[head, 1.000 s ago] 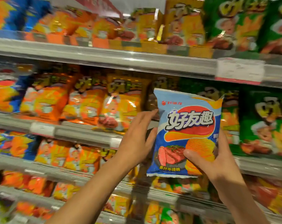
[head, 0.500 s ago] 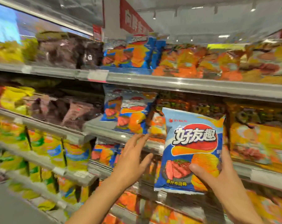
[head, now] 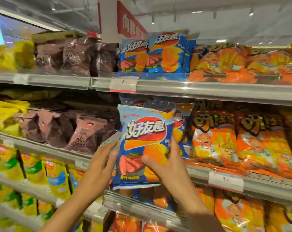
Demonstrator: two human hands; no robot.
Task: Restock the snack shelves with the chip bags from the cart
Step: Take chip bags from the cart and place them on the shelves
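My right hand [head: 170, 171] grips a blue chip bag [head: 144, 131] with a red swoosh and a steak picture, thumb across its front and fingers behind. The bag stands upright in front of the middle shelf [head: 267, 185], just ahead of a matching blue bag [head: 181, 131] standing there. My left hand [head: 100, 169] is beside the bag's left edge with straight fingers, its fingertips touching the bag's side. Two more matching blue bags [head: 152, 52] stand on the upper shelf [head: 208, 91].
Orange bags [head: 238, 139] fill the shelves to the right of the blue ones. Dark brown bags [head: 71, 129] and yellow bags [head: 6, 118] sit to the left. Yellow-green bags [head: 33, 174] line the lower shelf. A white price tag [head: 123, 84] hangs on the upper rail.
The view has swung left and up to the section with matching blue bags. My right hand carried the bag up in front of the middle shelf, and my left hand closed in on its left edge.
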